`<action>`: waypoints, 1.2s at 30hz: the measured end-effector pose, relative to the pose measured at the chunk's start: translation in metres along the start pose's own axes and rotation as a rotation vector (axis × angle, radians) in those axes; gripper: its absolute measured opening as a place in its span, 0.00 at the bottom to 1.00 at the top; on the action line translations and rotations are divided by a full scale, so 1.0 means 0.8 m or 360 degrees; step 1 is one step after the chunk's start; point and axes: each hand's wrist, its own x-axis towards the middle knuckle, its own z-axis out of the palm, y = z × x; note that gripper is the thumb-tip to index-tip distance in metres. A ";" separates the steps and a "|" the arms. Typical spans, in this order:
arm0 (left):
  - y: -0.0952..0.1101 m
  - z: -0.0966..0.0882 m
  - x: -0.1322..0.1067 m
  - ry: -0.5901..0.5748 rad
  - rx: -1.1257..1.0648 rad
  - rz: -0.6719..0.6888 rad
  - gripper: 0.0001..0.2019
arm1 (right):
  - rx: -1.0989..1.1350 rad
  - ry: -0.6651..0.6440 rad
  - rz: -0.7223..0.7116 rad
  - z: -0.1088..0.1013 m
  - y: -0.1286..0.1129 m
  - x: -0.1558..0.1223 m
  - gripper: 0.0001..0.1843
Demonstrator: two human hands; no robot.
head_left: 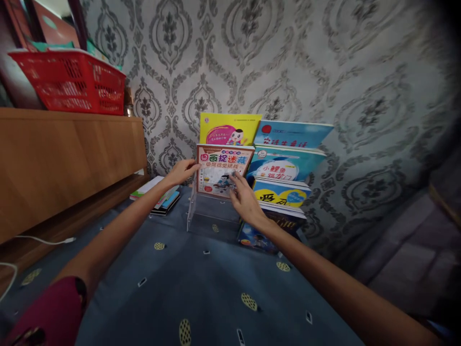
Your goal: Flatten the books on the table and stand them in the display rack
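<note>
A children's picture book [218,180] with a brown-bordered cover leans upright in a clear acrylic stand [192,214]. My left hand [184,171] is closed at its left edge, with the thumb and fingertips against it. Fingers apart, my right hand [247,201] rests on the lower right of the cover. Behind it stands a yellow book [230,126]. To the right, a tiered row holds a blue book [291,133], a teal book [281,166], a yellow-and-blue book [281,193] and a dark blue book [257,238], partly behind my right hand and forearm.
More books [165,199] lie flat in a pile left of the stand. A wooden headboard or cabinet [72,158] at the left bears a red plastic basket [77,84]. A white cable [46,240] lies below it. Patterned blue cloth [209,298] covers the surface; a papered wall [201,53] rises behind.
</note>
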 end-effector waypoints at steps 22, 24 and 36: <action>-0.146 -0.013 -0.171 -0.0756 0.1088 -0.0688 0.30 | 0.0014 -0.0075 -0.0031 -0.011 -0.032 -0.046 0.25; -0.131 -0.017 -0.186 -0.0814 0.1137 -0.0576 0.28 | 0.0024 -0.0094 -0.0028 -0.010 -0.035 -0.058 0.24; -0.086 -0.025 -0.196 -0.0846 0.1500 -0.0416 0.21 | 0.0269 -0.0371 0.0100 0.011 -0.074 -0.161 0.20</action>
